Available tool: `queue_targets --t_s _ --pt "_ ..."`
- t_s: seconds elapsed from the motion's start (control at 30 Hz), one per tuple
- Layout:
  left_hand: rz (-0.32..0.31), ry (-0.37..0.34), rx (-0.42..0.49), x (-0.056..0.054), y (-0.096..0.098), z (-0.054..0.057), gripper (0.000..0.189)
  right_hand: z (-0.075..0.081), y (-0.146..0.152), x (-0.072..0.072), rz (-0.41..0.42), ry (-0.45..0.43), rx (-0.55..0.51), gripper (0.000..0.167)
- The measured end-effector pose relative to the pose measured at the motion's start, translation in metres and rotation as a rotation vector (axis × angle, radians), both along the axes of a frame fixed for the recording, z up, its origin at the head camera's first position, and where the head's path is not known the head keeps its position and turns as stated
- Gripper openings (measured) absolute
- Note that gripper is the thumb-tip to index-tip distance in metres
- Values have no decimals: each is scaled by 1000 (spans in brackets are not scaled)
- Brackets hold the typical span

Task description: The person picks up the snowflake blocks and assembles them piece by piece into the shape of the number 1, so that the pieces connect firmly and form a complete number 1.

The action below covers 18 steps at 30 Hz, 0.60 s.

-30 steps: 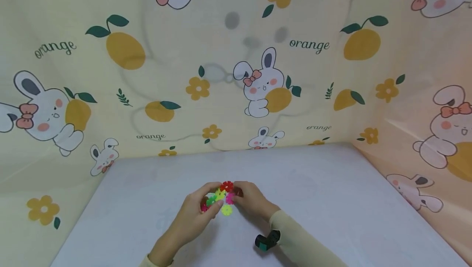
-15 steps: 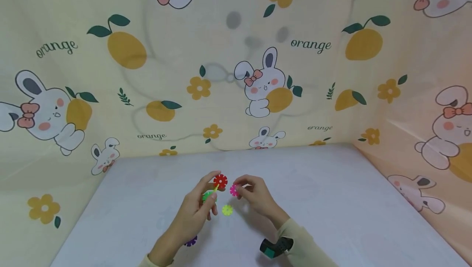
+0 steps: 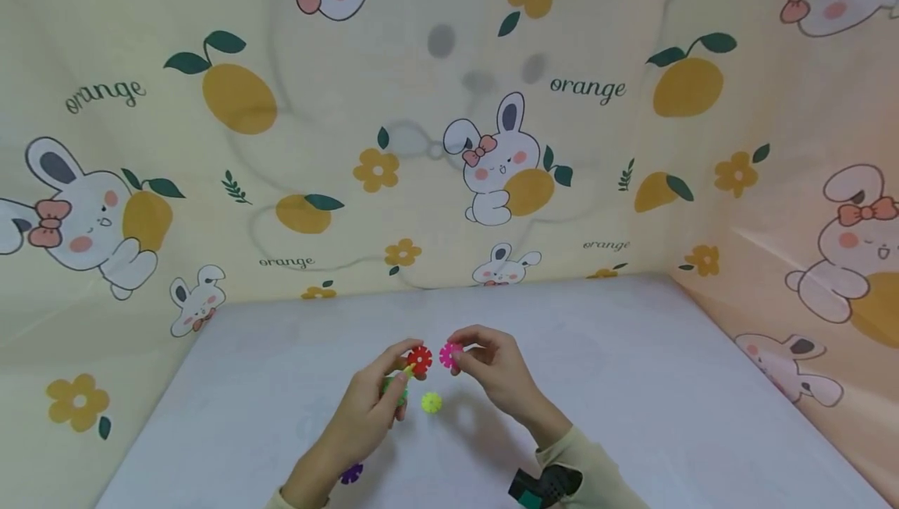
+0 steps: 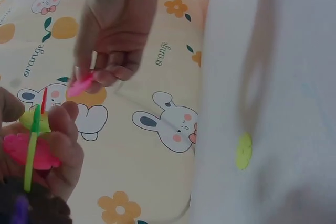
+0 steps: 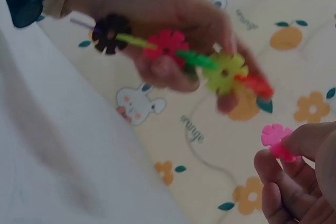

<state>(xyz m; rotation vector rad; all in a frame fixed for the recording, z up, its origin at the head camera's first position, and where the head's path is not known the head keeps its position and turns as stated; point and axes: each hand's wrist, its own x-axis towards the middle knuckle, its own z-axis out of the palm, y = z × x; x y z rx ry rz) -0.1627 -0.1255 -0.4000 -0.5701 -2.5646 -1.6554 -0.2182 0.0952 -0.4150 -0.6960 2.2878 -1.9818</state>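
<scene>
My left hand (image 3: pixel 365 400) holds a chain of slotted flower-shaped plastic discs joined edge to edge. In the right wrist view the chain runs from a black disc (image 5: pixel 111 34) through a pinkish-red disc (image 5: pixel 167 48), a green disc (image 5: pixel 197 59) and a yellow disc (image 5: pixel 226 72) to a red disc (image 5: pixel 256 85) at its tip. A purple disc (image 3: pixel 351 474) shows below the left hand in the head view. My right hand (image 3: pixel 507 372) pinches a single pink disc (image 3: pixel 448 355) between thumb and fingers, a small gap away from the red one. Fingers hide parts of the chain.
One loose yellow-green disc (image 3: pixel 431 403) lies on the white table (image 3: pixel 632 400) just below the hands. A cloth printed with rabbits and oranges (image 3: pixel 393 103) rises behind the table and along its sides. A black device (image 3: pixel 544 487) is strapped at the right wrist.
The hands were close together around the discs and have drawn apart. My right hand moved right with the pink disc. The chain has turned, bringing its purple end into sight.
</scene>
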Motion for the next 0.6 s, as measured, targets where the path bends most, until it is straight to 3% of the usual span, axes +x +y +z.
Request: queue_targets --t_s 0.13,0.37,0.6 --pt "21 8 -64 0 3 -4 39 4 1 5 11 0 -49 21" --pt "68 139 -107 -1 7 -8 37 8 -1 10 37 10 -107 24" --pt "60 106 -80 -1 7 -8 40 13 -3 14 42 10 -129 23"
